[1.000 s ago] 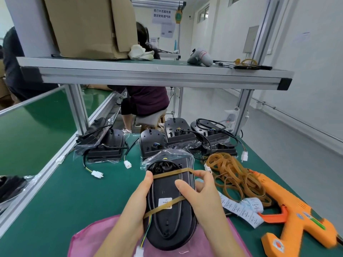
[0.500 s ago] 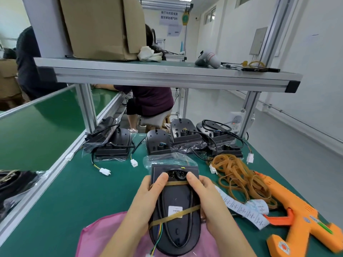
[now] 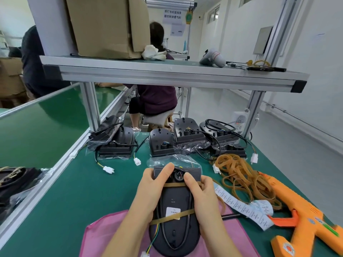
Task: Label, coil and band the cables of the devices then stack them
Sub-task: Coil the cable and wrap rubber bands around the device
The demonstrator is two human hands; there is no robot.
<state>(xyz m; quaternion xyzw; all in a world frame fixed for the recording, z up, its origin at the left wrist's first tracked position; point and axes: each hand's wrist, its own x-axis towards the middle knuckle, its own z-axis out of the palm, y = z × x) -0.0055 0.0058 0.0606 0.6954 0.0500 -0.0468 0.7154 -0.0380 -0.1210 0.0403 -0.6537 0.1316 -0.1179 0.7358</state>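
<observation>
While the green table [image 3: 74, 201] fills the lower frame, the black device [image 3: 174, 201] lies lower centre on a pink cloth [image 3: 104, 234]. Left hand [image 3: 150, 190] and right hand [image 3: 202, 197] grip its sides, my fingers curled round the edges, thumbs pressing by the far rubber band [image 3: 174, 184].

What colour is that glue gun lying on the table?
The glue gun is bright orange, clearest in the head view.

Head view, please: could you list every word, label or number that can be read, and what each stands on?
Nothing can be quoted with certainty.
Wall sign: two lines of Chinese characters, too blurred.
White label on the device: print too small.
Label strip: print too small.
Glue gun stickers: unreadable.
</observation>
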